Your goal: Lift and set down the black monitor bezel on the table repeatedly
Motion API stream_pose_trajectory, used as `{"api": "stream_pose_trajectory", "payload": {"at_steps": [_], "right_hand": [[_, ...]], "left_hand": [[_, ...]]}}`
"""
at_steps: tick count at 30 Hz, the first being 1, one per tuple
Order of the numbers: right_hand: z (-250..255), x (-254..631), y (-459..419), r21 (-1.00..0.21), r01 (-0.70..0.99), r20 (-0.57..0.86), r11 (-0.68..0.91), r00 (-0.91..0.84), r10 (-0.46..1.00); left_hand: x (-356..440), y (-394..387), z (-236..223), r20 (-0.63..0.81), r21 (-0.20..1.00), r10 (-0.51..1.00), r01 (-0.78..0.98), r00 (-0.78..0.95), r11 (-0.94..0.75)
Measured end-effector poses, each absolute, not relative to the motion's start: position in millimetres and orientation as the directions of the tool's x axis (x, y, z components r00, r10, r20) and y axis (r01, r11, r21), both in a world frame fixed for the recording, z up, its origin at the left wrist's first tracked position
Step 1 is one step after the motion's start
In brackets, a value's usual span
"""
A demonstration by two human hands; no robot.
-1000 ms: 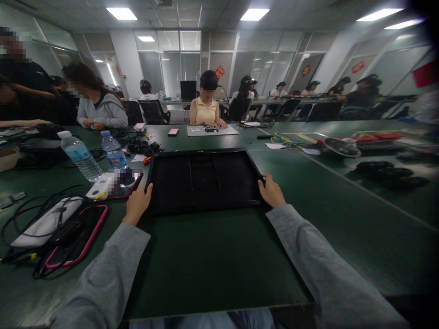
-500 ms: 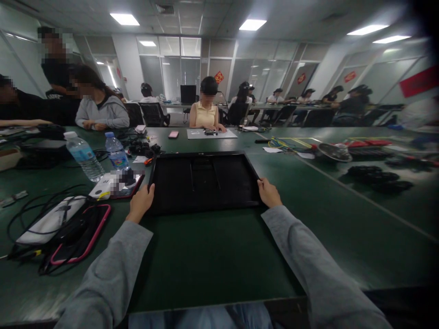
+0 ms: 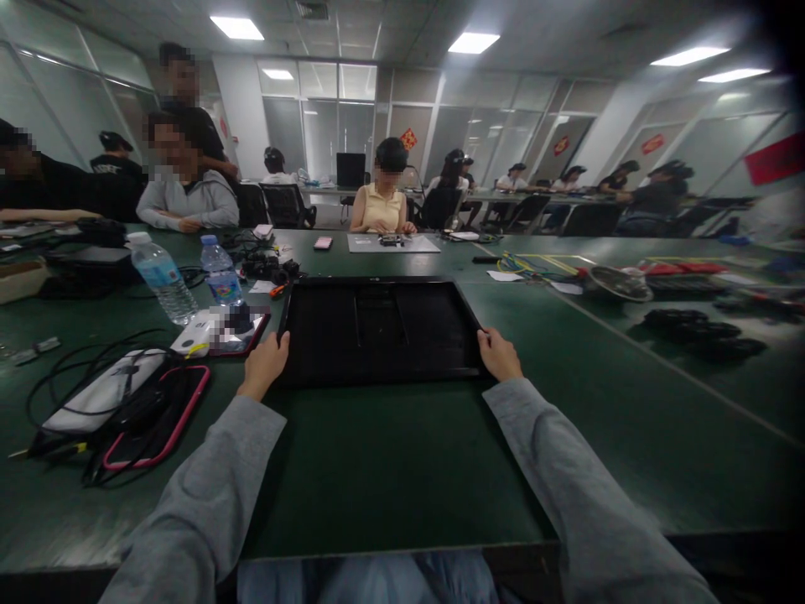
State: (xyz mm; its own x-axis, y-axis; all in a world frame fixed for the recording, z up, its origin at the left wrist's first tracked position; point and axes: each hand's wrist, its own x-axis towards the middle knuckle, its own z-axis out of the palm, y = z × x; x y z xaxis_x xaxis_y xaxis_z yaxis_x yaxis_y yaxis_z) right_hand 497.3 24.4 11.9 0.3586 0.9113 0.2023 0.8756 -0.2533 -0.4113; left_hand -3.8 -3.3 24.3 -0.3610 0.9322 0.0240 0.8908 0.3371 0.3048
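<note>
Table point(image 3: 402, 478): long, green-topped, its near edge just in front of the wearer's lap.

Left part, toward the near edge: one flat white slab point(image 3: 104, 394), tangled in black cables; partly beside it, one dark slab with a bright pink rim point(image 3: 202, 387).

Left part, farther from the near edge: one clear plastic bottle with a white cap and blue label point(image 3: 164, 281); to its right, one clear plastic bottle with a blue cap point(image 3: 221, 273).

Left hand point(image 3: 264, 365): partly closed on the panel's left rim toward its near left corner, thumb uppermost; the other fingers are largely hidden.

Panel point(image 3: 327, 344): black, rectangular, shallow, with a raised rim and a recessed middle section; set back from the table's near edge, between the hands. Whether it rests fully on the top cannot be told.

Far edge: one pale grey mat point(image 3: 424, 244), before a seated person in a yellow sleeveless top point(image 3: 383, 205).

Right hand point(image 3: 501, 356): partly closed on the right rim toward the near right corner, thumb uppermost.

Right part: yellow and blue cables point(image 3: 532, 267); one round, shiny dish point(image 3: 620, 283); a dark cluster of objects point(image 3: 698, 333).

Step in hand, as judged: a two-sided hold on the panel. Any shift of it would call for both hands moving evenly.
</note>
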Motion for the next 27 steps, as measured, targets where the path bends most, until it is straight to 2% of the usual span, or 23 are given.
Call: {"api": "stream_pose_trajectory", "payload": {"at_steps": [27], "right_hand": [[9.5, 500.0, 26.6, -0.394, 0.89, 0.21, -0.229, 0.33, 0.92]], "left_hand": [[1.1, -6.3, 29.5, 0.012, 0.259, 0.934, 0.903, -0.358, 0.343]]}}
